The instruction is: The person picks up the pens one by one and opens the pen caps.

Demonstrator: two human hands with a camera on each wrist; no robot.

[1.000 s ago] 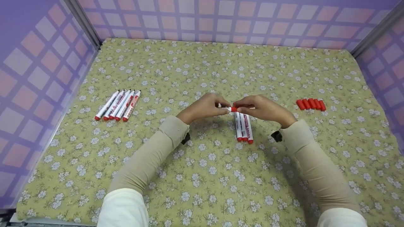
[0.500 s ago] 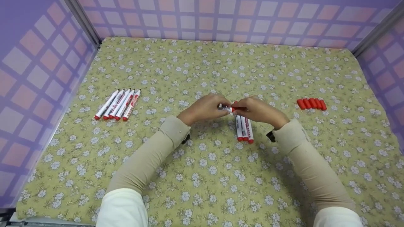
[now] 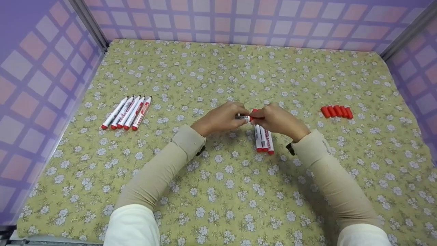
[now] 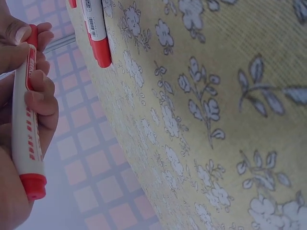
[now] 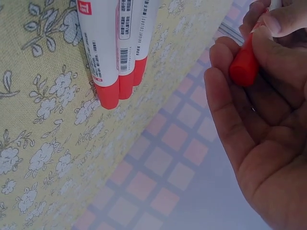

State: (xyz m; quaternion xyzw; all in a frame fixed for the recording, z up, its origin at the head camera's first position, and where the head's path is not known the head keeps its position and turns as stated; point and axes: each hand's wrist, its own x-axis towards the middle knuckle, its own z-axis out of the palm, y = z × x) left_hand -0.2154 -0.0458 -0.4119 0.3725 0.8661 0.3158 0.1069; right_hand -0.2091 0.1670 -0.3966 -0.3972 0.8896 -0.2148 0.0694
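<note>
My left hand (image 3: 223,118) grips a marker by its white barrel (image 4: 26,120), fingers wrapped along it. Its red bottom end (image 4: 33,186) sticks out below the palm in the left wrist view. At the other end, my right hand (image 3: 280,121) pinches the red cap (image 5: 245,64) between thumb and fingers. Cap and barrel are in line, and both hands meet at their join. Just in front of the hands, several capped markers (image 3: 263,140) lie side by side on the cloth, their far ends partly covered by the right hand.
On the left, several uncapped markers (image 3: 127,113) with dark tips lie in a slanted row. Several loose red caps (image 3: 337,111) form a row on the right. Beneath everything is a flowered cloth (image 3: 205,191), with checked walls (image 3: 222,24) at the back and sides.
My right hand has shifted slightly left over the cap, its fingers now covering more of it. The left hand stays nearly in place with the marker.
</note>
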